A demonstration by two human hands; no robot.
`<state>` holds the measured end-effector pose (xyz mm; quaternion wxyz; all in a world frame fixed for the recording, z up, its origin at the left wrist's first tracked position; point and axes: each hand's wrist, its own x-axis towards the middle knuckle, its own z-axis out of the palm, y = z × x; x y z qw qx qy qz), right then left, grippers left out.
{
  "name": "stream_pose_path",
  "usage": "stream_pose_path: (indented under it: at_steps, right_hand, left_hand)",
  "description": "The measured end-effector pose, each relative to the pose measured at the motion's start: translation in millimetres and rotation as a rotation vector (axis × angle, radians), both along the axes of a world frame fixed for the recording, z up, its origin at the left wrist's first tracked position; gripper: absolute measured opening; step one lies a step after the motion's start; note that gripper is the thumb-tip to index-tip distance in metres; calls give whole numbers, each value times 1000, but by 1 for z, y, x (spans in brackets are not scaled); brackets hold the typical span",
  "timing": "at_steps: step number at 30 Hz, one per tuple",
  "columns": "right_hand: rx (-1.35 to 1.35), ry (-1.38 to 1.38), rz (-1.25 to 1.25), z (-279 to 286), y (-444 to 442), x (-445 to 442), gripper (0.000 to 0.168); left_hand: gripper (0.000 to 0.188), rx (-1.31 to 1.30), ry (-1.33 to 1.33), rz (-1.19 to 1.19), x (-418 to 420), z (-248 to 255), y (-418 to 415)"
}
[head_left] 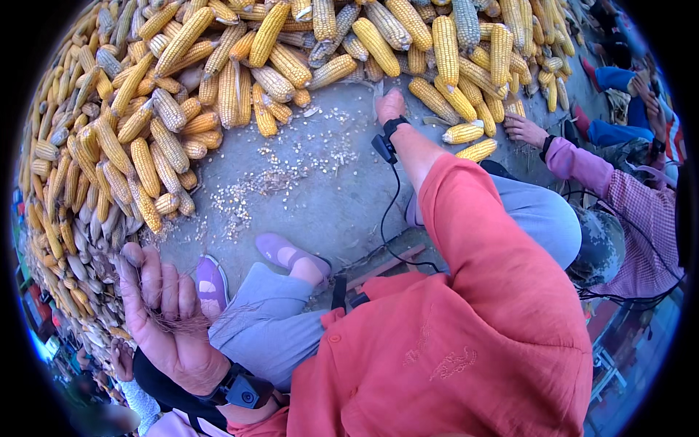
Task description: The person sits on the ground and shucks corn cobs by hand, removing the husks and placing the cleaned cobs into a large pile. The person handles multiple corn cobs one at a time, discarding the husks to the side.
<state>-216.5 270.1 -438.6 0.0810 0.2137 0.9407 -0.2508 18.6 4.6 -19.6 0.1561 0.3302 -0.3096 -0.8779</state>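
Observation:
My left hand [164, 311] is at the lower left, palm up, its fingers curled around a tuft of brown corn silk [183, 323]. My right hand [390, 105] reaches to the floor at the foot of a large heap of husked corn cobs [273, 82]; its fingers are closed at a pale strip of husk [378, 97], though the grip itself is hard to make out. Just right of it lie several yellow cobs [433, 100]. Loose kernels and chaff [273, 180] are scattered over the grey floor [327, 207] between my hands.
The heap curves round the front and left side. At right, a co-worker's hand [524, 130] touches a cob; more people sit beyond. Another person's hand [122, 359] shows at lower left. A black cable [384, 229] hangs from my right wrist, near a reddish wooden piece [387, 267].

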Motion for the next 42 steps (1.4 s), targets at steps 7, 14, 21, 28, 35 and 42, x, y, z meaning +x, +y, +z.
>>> stream_pose_path:
  at_steps: [7, 14, 21, 28, 35, 42]
  right_hand:
    - [81, -113, 329, -11, -9, 4, 17]
    - [130, 107, 343, 23, 71, 25, 19]
    - [321, -201, 320, 5, 145, 32, 15]
    - [163, 148, 762, 33, 57, 54, 19]
    - [17, -316, 1614, 37, -22, 154, 15]
    - [199, -268, 1170, 17, -42, 56, 19]
  left_hand:
    - [25, 25, 95, -177, -6, -9, -5]
    - [26, 33, 112, -171, -1, -8, -3]
    - [24, 26, 124, -163, 1, -4, 6]
    - [19, 0, 98, -143, -4, -3, 7]
    - [17, -17, 66, -74, 2, 5, 8]
    - [20, 8, 34, -22, 18, 5, -5]
